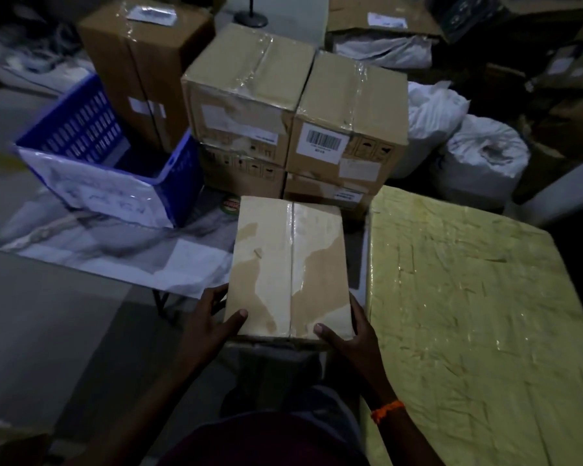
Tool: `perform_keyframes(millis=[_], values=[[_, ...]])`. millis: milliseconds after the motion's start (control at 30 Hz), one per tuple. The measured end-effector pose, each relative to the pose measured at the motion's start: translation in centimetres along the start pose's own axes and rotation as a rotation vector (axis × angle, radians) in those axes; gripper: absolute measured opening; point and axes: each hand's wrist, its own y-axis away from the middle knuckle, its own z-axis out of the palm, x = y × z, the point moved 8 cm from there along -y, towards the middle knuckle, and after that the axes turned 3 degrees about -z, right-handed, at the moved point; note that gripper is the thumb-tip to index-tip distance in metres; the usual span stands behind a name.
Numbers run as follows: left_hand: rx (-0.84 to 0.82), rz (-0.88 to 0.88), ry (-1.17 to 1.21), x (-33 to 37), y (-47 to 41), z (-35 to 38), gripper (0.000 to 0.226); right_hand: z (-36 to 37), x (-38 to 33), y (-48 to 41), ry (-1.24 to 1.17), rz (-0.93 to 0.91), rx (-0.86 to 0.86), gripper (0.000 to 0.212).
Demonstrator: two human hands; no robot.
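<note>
Dim storeroom, stuff piled everywhere. The biggest thing is the big yellow plastic-wrapped bale [468, 314], so I'll place everything off that. Beyond its far edge sit white tied sacks [485, 149]. Just past its far-left corner is a stack of brown taped cardboard cartons [249, 95], two high, one with a barcode label facing me. Further left again is a blue slotted plastic basket [81, 126] with a white paper sheet across its front.

The one I'm handling is the tan cardboard box with clear tape down its middle seam [288, 264]. It's right alongside the bale's left edge, long side running away from me. The surface looks rough: the top skin has peeled off in patches and the tape is shiny.

Left hand [209, 317] and right hand [347, 334] each clamp a near corner, thumbs on top, fingers wrapped down the sides. I'd say that keeps the weight even so it won't twist. Can't tell if the far end rests on anything. The smallest bit is the orange thread band [386, 410] on my right wrist.
</note>
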Motion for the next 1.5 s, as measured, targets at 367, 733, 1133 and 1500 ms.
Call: perform_keyframes(millis=[367,733,1133,1500], values=[[0.099,0.036,-0.113,2.5,-5.0,-0.9,0.058,-1.3,0.0,-5.4,0.062,0.041,0.142,0.066],[-0.059,0.008,-0.137,6.7,-11.8,0.9,0.055,0.4,-4.4,-14.2,0.069,0.076,0.041,0.049],[-0.003,0.115,0.141,10.8,-8.3,-2.2,0.062,-1.6,-11.1,-9.4,-0.022,-0.088,0.247,0.063],[0.015,-0.088,0.495,11.6,-4.5,-4.5,0.087,-0.9,-13.6,-5.2,-0.279,-0.069,0.413,0.055]])
